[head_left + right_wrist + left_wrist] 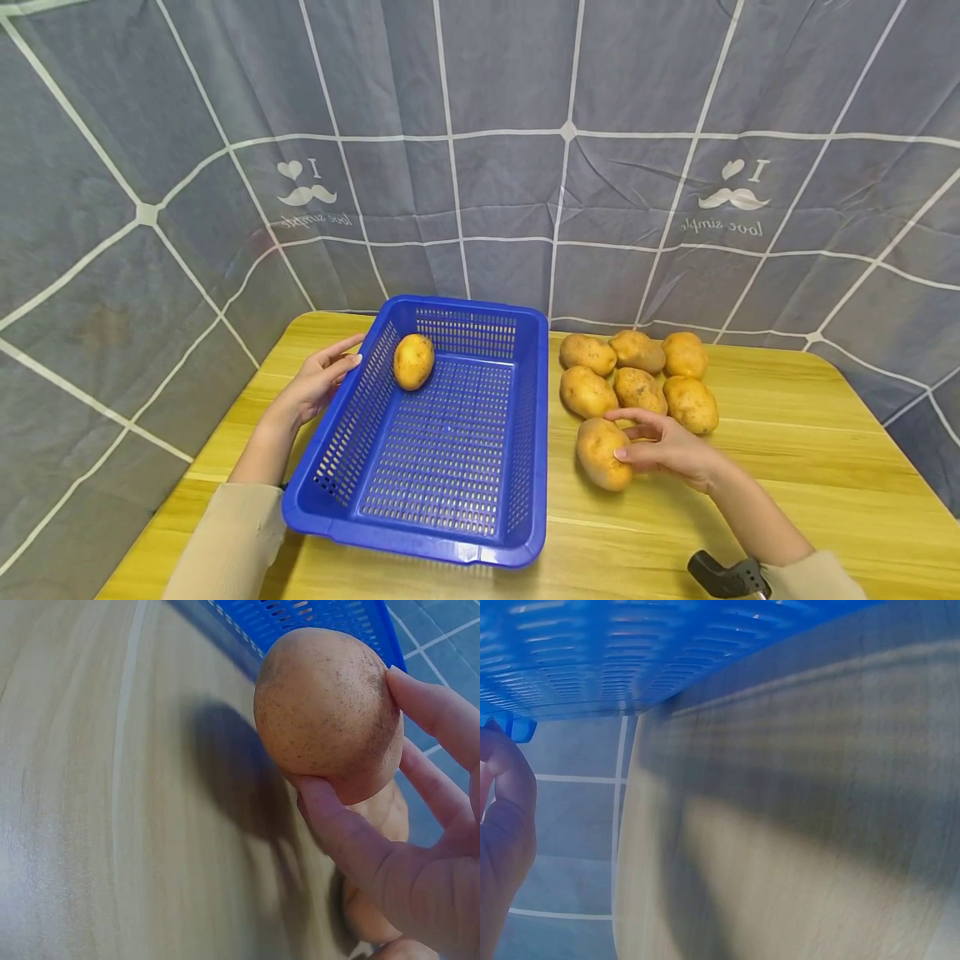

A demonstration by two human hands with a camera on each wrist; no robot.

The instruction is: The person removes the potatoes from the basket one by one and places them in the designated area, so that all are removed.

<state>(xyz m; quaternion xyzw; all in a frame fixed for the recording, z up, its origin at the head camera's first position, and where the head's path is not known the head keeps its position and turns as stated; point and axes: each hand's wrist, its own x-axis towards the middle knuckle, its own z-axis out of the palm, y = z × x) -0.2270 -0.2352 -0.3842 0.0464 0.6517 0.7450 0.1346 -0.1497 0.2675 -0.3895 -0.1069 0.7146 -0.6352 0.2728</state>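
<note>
My right hand (667, 450) grips a potato (602, 454) between thumb and fingers, to the right of the blue plastic basket (528, 533). In the right wrist view this potato (326, 712) is lifted over the wooden surface, its shadow falling beside it. The left hand (318, 387) holds the basket's left rim, thumb against the edge. From the left wrist, part of that hand (506, 817) shows at the rim, under the slotted basket wall (630, 652). Inside the basket, one potato (414, 362) lies near the far left corner.
Several more potatoes (587, 392) sit in two rows at the back right of the wooden table (780, 433). A grey curtain (510, 183) with white lines hangs behind the table and along its left. A black device (723, 575) is by the right wrist.
</note>
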